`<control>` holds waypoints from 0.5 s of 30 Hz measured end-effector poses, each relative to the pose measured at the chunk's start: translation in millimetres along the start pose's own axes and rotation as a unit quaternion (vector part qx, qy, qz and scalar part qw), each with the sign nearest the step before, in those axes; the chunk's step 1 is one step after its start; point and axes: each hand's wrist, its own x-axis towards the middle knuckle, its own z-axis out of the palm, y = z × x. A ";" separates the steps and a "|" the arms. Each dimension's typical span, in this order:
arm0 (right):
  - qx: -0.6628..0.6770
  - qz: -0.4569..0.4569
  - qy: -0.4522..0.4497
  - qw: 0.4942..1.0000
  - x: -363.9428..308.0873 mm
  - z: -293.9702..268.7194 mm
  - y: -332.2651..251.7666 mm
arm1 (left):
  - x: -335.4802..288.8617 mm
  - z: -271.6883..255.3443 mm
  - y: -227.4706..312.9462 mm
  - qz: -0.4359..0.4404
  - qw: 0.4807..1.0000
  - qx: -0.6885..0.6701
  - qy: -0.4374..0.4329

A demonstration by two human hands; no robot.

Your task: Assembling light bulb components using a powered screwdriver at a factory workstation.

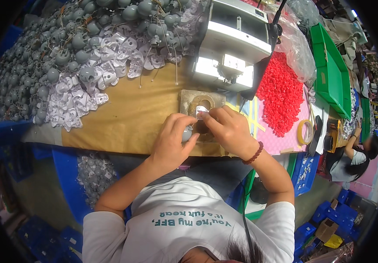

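A grey rounded plastic part (187, 133) sits between the thumb and fingers of my left hand (168, 142), just left of a square fixture block (187, 97) with a rounded hollow. My right hand (232, 130) reaches over the block from the right. Its thumb and fingertips are closed on a small white plastic piece (201, 109) at the hollow. My fingers hide part of the hollow, so I cannot tell whether the white piece rests in it. Behind the block stands a white bench machine (237, 41).
Grey round parts with wires (79, 41) and white flat plastic pieces (68, 103) heap up at left. Small red pieces (281, 96) lie at right, near a yellow tape roll (305, 132) and green tray (329, 70). Another person (351, 160) sits far right.
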 end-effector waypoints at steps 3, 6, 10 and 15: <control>-0.005 0.007 -0.006 1.000 -0.3 -0.2 0.2 | 4.1 -1.4 -0.7 -0.004 1.000 0.004 -0.003; -0.016 -0.006 -0.020 1.000 0.2 -3.3 0.6 | 6.3 -3.5 0.1 -0.015 1.000 0.008 -0.009; -0.016 -0.034 -0.038 0.999 1.9 -8.8 0.4 | 9.7 -8.9 0.3 -0.015 0.999 0.035 -0.012; -0.015 -0.028 -0.051 0.998 3.9 -9.3 -0.3 | 10.8 -9.7 7.3 -0.006 0.997 0.072 -0.029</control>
